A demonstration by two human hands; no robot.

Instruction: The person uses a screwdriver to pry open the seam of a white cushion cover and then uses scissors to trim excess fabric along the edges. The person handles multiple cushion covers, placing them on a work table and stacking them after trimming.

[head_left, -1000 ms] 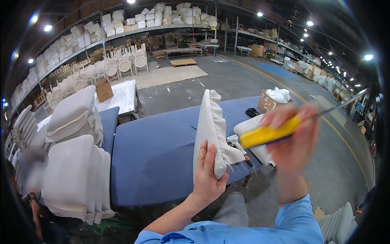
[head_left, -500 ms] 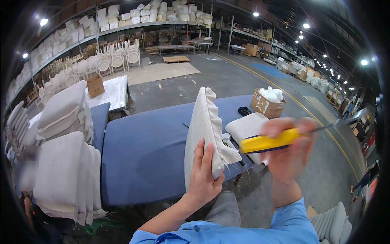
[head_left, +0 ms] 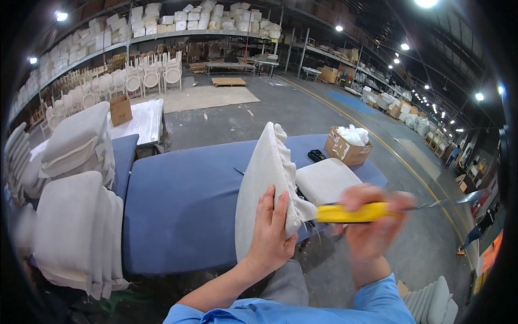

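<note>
The seat cushion (head_left: 264,183) stands on edge at the near side of the blue table (head_left: 183,205), tilted a little, its pale fabric cover hanging loose and frayed along the right edge. It looks light and soft in the padding but backed by something stiff, since it holds its upright shape; the cloth itself is limp and would slide or bunch if gripped alone. The firm edge, low on the near side, seems the safest place to hold it.

The left hand (head_left: 270,232) lies flat against the cushion's near face, fingers spread wide and pressed on the fabric, steadying it. The right hand (head_left: 372,227), just right of the cushion, is closed around the yellow handle of a tool (head_left: 350,212); a thin metal part runs on to the right, and the handle's left end sits at the loose cloth edge. The hand is blurred, so the exact grip is hard to read.

Just behind the cushion to its right a second cushion (head_left: 326,181) lies flat on the table. Farther right stands a cardboard box (head_left: 345,148) with white stuffing, and a small black object (head_left: 316,155) lies between it and the cushion. Well to the cushion's left, stacks of covered cushions (head_left: 75,227) crowd the table's end. Beyond the cushion, white chairs (head_left: 156,78) line the back wall.
</note>
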